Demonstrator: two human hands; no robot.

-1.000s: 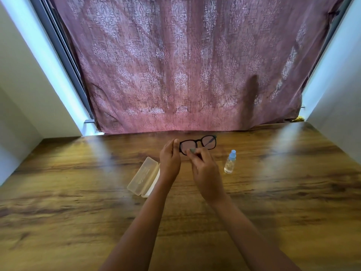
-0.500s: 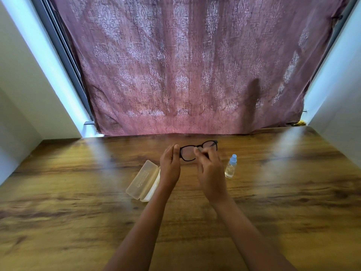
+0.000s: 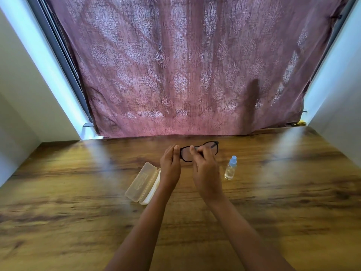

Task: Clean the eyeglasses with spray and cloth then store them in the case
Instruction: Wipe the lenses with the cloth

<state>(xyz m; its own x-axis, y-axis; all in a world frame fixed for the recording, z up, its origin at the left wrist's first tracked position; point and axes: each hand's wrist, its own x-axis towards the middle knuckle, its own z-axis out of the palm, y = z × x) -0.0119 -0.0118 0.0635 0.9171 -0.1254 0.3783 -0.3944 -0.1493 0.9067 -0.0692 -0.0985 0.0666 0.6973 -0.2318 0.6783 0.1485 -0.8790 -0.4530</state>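
Black-framed eyeglasses (image 3: 212, 147) are held above the wooden table (image 3: 78, 222), lenses facing me. My left hand (image 3: 170, 166) grips their left end, thumb on the frame's corner. My right hand (image 3: 205, 171) pinches a small grey cloth (image 3: 197, 148) against the frame near the bridge, covering part of the right lens. A translucent glasses case (image 3: 141, 181) lies open on the table just left of my left wrist. A small clear spray bottle (image 3: 230, 168) with a pale blue cap stands upright to the right of my right hand.
A dusky pink patterned curtain (image 3: 185, 65) hangs behind the table's far edge. White walls (image 3: 23, 90) close in on both sides. Bare wooden table surface stretches in front of and beside my arms.
My right hand with the cloth has shifted along the glasses from the left lens toward the bridge and right lens. My left hand keeps its hold. Case and bottle have not moved.
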